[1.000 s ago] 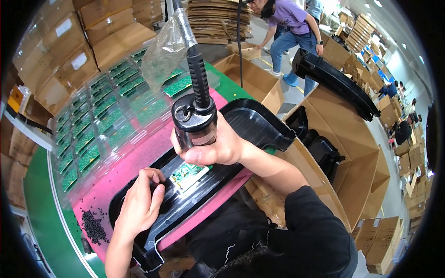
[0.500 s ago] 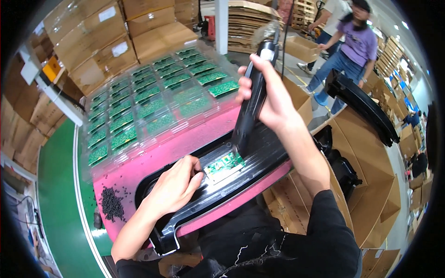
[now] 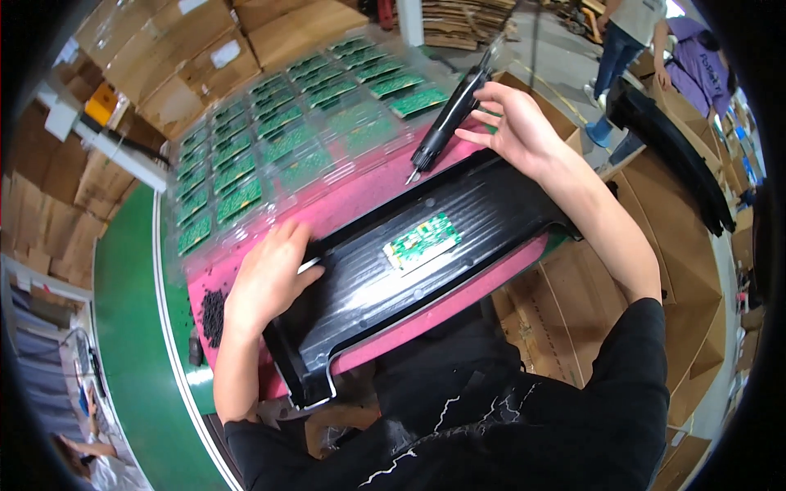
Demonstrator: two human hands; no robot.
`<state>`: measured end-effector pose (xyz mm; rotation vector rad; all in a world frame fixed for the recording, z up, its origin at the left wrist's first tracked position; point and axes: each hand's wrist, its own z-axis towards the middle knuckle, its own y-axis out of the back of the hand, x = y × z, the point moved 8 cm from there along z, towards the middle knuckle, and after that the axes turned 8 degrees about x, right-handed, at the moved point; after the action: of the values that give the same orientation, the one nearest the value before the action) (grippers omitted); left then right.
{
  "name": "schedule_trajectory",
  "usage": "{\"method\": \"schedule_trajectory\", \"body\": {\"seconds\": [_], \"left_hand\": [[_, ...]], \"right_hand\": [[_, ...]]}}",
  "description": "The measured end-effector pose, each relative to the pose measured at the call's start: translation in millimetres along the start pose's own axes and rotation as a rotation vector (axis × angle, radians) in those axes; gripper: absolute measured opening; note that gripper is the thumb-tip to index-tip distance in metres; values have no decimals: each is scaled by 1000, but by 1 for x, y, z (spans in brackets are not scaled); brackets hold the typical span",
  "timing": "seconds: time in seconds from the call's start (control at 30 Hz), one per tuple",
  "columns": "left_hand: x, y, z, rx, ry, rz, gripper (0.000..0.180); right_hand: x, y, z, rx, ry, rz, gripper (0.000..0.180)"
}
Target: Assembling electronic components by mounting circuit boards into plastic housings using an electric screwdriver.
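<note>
The board (image 3: pixel 422 243) lies flat near the middle of my black shell (image 3: pixel 360 299), which rests on the pink tabletop (image 3: pixel 356 195). I judge the placing done; I can't tell whether any screw holds it down. Left, as I judge it, are the boards (image 3: pixel 239 199) in the clear tray (image 3: pixel 327 176), none of them in a shell.

My right hand (image 3: pixel 520 131) has its fingers spread apart beside the driver (image 3: pixel 449 121), not wrapped round it; I can't tell if the tips touch. The driver tilts, bit down, just beyond the shell's far edge. My left hand (image 3: pixel 270 274) is at the shell's left end, fingers bent and blurred; I can't tell whether they pinch anything.

Counting: one driver, one board in the shell, one shell before me, one other black shell (image 3: pixel 671 155) at right, one heap of screws (image 3: pixel 212 317) too fine to count, and roughly twenty boards in the tray, too overlapped for an exact number.
</note>
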<state>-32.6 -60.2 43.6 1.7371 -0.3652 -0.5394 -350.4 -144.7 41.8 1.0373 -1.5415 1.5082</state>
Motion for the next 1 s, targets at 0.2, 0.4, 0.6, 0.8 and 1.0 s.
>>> {"method": "schedule_trajectory", "body": {"seconds": [0.2, 0.4, 0.6, 0.8, 1.0], "left_hand": [[19, -19, 4, 129, -7, 25, 26], [15, 16, -58, -296, 63, -227, 14], [47, 29, -201, -853, 162, -204, 36], [82, 9, -334, -1565, 680, -501, 29], [119, -39, -399, -1867, 527, -1240, 18]], "right_hand": [[68, 22, -88, -26, 278, -437, 46], [154, 94, -167, -435, 844, -1294, 47], [193, 218, -204, -849, 780, -1667, 55], [172, 322, -208, -959, 357, -1914, 68], [141, 381, -208, -981, -2, -1792, 73]]}}
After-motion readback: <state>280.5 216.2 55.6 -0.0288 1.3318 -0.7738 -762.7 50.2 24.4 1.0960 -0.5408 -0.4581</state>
